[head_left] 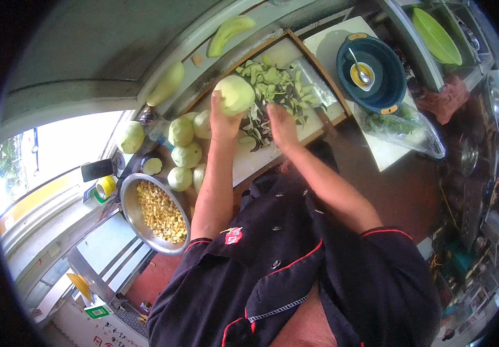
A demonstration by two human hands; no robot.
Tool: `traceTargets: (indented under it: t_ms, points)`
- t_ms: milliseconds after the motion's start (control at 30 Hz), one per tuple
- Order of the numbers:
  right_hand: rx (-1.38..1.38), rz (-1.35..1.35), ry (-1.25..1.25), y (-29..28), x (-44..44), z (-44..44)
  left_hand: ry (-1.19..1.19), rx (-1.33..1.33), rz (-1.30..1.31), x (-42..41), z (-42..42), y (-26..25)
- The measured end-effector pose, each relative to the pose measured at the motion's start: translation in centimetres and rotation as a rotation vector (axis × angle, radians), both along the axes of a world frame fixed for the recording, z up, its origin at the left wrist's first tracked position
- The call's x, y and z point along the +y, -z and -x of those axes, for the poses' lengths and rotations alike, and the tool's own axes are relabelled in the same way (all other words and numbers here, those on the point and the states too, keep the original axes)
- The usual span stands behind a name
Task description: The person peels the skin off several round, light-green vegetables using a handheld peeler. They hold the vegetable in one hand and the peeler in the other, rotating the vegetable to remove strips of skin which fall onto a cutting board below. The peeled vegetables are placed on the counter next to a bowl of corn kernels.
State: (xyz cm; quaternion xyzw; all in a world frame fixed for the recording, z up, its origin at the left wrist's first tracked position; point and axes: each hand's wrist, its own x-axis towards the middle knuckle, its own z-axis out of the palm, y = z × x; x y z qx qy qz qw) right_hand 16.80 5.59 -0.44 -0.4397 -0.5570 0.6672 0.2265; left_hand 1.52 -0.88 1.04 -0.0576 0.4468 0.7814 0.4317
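Observation:
My left hand (pixel 225 119) grips a large peeled round vegetable (pixel 234 95), pale green and apparently an eggplant, above a wood-edged board. My right hand (pixel 282 126) is just to its right, blurred, with fingers bent over the peelings; whether a small tool is in it I cannot tell. A pile of green and dark purple peelings (pixel 275 82) covers much of the white cutting board (pixel 253 167). Several more peeled round vegetables (pixel 186 155) are grouped left of my left forearm.
A metal bowl of chopped yellow-brown food (pixel 126 191) stands at left, near a phone (pixel 97 170) and yellow tape roll (pixel 105 187). At right are a dark blue basin (pixel 377 97) with a small cup and spoon, and a plastic bag of greens (pixel 401 126). Long pale vegetables (pixel 230 34) lie behind the board.

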Motion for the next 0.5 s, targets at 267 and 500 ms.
traceTargets:
  t_ms: [267,500]
  points:
    - [0.195,0.191,0.072,-0.7,3.8,3.6,0.069,-0.074,-0.106,-1.4,0.1,0.9]
    - [-0.131,-0.205,-0.153,-1.0,4.6,1.6,0.085,-0.051,-0.112,-2.6,0.6,0.3]
